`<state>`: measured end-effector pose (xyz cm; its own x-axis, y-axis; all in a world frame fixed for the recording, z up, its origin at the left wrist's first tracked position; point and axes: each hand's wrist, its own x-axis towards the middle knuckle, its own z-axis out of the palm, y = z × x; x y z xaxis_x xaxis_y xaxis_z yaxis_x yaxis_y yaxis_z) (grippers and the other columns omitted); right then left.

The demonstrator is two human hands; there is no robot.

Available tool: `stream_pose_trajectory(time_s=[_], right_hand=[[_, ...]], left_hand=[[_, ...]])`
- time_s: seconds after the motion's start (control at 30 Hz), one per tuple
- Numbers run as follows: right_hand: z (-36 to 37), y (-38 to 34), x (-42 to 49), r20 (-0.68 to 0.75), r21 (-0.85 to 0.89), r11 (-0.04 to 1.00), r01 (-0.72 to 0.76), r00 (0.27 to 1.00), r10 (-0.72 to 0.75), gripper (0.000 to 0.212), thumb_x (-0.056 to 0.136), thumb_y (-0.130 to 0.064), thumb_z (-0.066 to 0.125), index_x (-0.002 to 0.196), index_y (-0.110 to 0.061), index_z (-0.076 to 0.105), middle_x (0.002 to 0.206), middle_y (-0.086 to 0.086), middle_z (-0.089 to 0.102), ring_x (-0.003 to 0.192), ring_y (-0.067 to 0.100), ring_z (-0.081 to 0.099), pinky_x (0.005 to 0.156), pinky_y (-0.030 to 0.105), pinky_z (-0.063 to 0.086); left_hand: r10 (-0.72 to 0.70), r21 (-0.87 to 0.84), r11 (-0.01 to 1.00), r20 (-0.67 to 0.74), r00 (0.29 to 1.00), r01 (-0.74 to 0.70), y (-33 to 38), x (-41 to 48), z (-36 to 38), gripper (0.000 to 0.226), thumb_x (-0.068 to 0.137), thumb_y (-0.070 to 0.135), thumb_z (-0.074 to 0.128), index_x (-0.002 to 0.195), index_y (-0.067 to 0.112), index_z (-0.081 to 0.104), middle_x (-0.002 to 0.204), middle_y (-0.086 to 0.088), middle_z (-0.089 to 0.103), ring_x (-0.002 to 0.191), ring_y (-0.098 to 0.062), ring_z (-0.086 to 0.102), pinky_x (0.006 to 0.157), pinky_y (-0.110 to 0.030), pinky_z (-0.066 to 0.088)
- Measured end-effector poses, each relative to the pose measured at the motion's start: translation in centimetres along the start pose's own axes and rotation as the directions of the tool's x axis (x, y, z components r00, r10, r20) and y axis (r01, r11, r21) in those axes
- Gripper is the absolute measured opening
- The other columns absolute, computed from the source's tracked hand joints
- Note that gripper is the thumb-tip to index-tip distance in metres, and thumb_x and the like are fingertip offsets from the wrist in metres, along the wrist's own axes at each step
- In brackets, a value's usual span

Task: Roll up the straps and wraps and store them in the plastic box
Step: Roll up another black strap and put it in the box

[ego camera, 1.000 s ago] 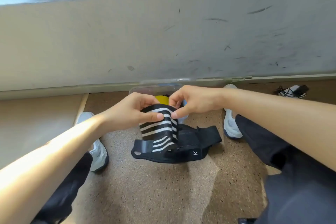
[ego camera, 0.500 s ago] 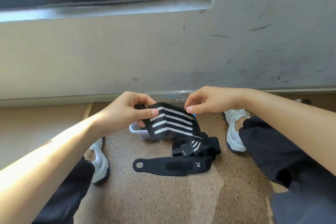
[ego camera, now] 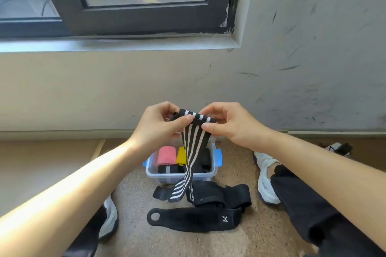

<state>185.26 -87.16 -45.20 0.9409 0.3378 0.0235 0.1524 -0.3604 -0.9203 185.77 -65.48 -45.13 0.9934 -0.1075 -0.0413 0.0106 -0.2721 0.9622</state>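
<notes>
The black white-striped elastic wrap [ego camera: 193, 150], pinched at its apparently part-rolled top by the left hand [ego camera: 158, 126] and right hand [ego camera: 226, 124], hangs over the clear plastic box [ego camera: 181, 174].

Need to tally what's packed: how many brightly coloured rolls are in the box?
2. The pink roll sits at the left of the plastic box; the yellow roll stands just right of it. The striped wrap hanging in front may hide others.
</notes>
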Motion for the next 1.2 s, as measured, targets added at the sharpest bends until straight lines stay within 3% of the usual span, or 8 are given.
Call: stream_pose_trajectory(time_s=[0.1,0.33,0.5,0.63,0.77,0.9,1.07,1.2], right_hand=[[-1.0,-0.9,0.8,0.013,-0.04,0.999,0.006,1.0,-0.006,0.019,0.097,-0.011,0.067,0.116,-0.012,0.07,0.101,0.013,0.077,0.092,0.026,0.074,0.076,0.029,0.058],[-3.5,-4.2,2.5,0.128,-0.065,0.998,0.021,0.992,-0.012,0.019,0.102,-0.017,0.059,0.117,-0.012,0.071,0.102,0.015,0.074,0.085,0.016,0.067,0.068,0.025,0.055],[-3.8,-4.0,4.0,0.038,0.092,0.995,-0.045,0.998,0.042,0.021,0.101,-0.023,0.061,0.115,-0.01,0.07,0.1,0.01,0.071,0.086,0.016,0.068,0.055,0.025,0.054],[-3.0,-2.2,4.8,0.062,0.172,0.975,-0.141,0.989,0.133,0.032,0.102,-0.038,0.058,0.118,-0.013,0.069,0.109,0.013,0.073,0.097,0.027,0.074,0.053,0.025,0.055],[-2.2,-1.3,6.4,0.069,0.185,0.972,-0.143,0.989,0.132,0.03,0.103,-0.031,0.058,0.118,-0.008,0.069,0.097,0.01,0.07,0.083,0.019,0.071,0.048,0.022,0.051],[-2.3,-0.3,7.2,0.074,0.229,0.962,-0.148,0.988,0.135,0.027,0.102,-0.026,0.06,0.117,-0.007,0.07,0.094,0.01,0.068,0.08,0.017,0.068,0.047,0.022,0.049],[-2.5,1.4,7.4,0.081,0.231,0.961,-0.15,0.988,0.135,0.022,0.1,-0.023,0.064,0.118,-0.011,0.071,0.096,0.01,0.071,0.08,0.014,0.069,0.051,0.025,0.052],[-2.2,1.6,7.5,0.069,0.207,0.971,-0.121,0.992,0.108,0.022,0.099,-0.014,0.064,0.119,-0.008,0.07,0.097,0.013,0.072,0.078,0.015,0.069,0.054,0.024,0.054]], left_hand=[[0.125,0.23,0.968,-0.105,0.987,-0.098,0.7,0.4,-0.5,0.029,0.081,0.035,0.086,0.092,0.015,0.068,0.089,-0.007,0.072,0.076,-0.014,0.063,0.073,-0.036,0.054],[0.238,0.117,0.96,0.132,0.962,-0.254,3.5,1.2,-1.6,0.013,0.094,0.016,0.073,0.105,0.021,0.073,0.094,-0.001,0.074,0.086,-0.01,0.072,0.077,-0.03,0.062],[0.273,0.084,0.958,0.044,0.961,-0.276,4.1,2.7,-0.8,0.01,0.096,0.012,0.069,0.106,0.013,0.071,0.096,-0.009,0.072,0.08,-0.008,0.073,0.062,-0.022,0.059],[0.279,0.077,0.957,0.012,0.96,-0.279,2.3,3.9,0.0,0.008,0.097,0.01,0.067,0.104,0.015,0.069,0.093,-0.006,0.071,0.081,-0.012,0.073,0.062,-0.025,0.059],[0.31,0.141,0.941,-0.002,0.951,-0.307,0.6,5.8,0.0,0.01,0.096,0.011,0.069,0.099,0.02,0.069,0.086,0.003,0.071,0.081,-0.012,0.07,0.067,-0.029,0.059],[0.232,0.071,0.97,0.029,0.972,-0.234,-0.1,6.7,0.0,0.009,0.096,0.011,0.069,0.103,0.017,0.069,0.09,-0.003,0.073,0.082,-0.016,0.072,0.069,-0.033,0.062],[-0.056,-0.105,0.991,0.243,0.968,0.084,-0.8,6.9,-0.2,0.028,0.102,0.038,0.058,0.11,0.016,0.073,0.094,-0.001,0.078,0.088,-0.015,0.075,0.085,-0.033,0.059],[-0.067,-0.089,0.992,0.246,0.967,0.092,-1.3,7.1,-0.5,0.03,0.103,0.037,0.057,0.112,0.014,0.073,0.097,-0.005,0.079,0.091,-0.017,0.076,0.09,-0.036,0.059]])
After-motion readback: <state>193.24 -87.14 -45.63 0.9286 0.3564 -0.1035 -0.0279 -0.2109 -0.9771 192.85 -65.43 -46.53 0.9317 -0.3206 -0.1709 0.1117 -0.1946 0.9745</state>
